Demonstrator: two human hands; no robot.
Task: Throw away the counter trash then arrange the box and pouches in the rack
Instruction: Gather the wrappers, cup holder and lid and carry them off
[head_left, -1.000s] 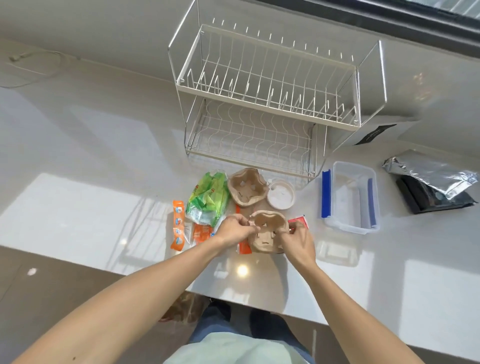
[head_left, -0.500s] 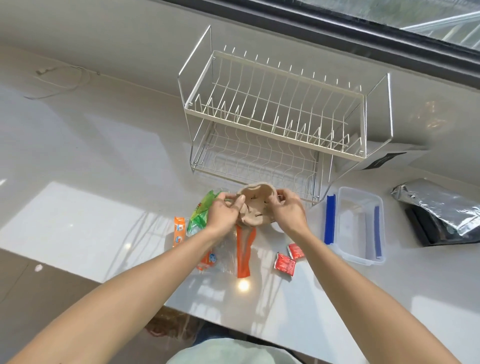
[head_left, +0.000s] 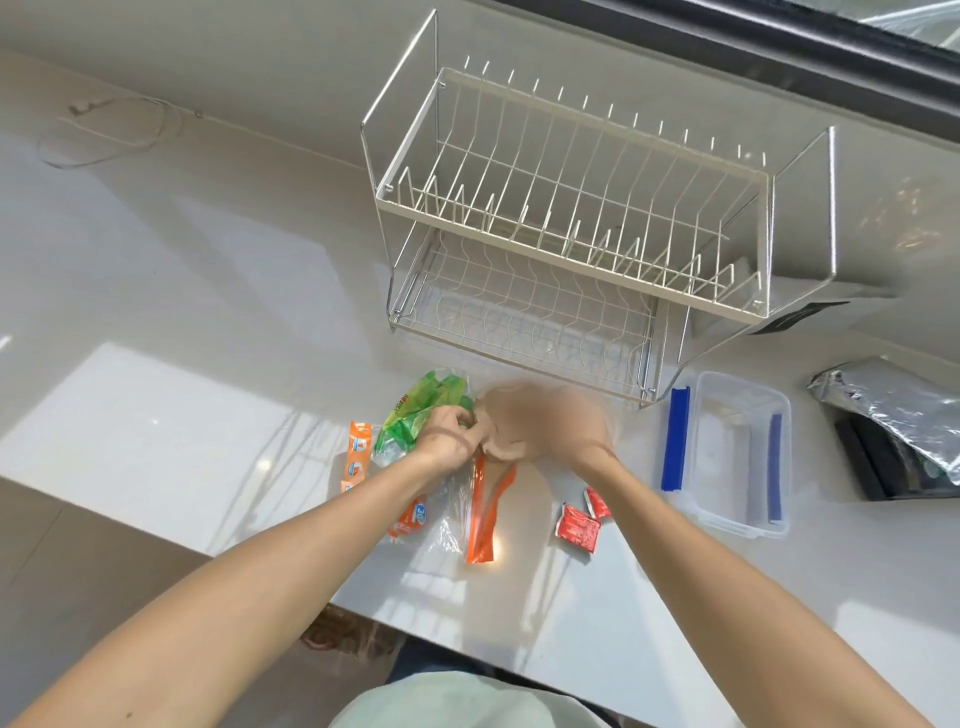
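Since half a second ago my hands have dropped lower on the bench. Left hand and right hand are both clamped on the brown pulp cup carrier (blurred by motion), beside the green wrapper. Writing on the red sachets is unreadable. The clear box holds nothing; silver pouch right of it. The wire rack is bare.

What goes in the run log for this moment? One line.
phase: gathering trash | both hands on cup carriers, blurred | rack bare | box untouched
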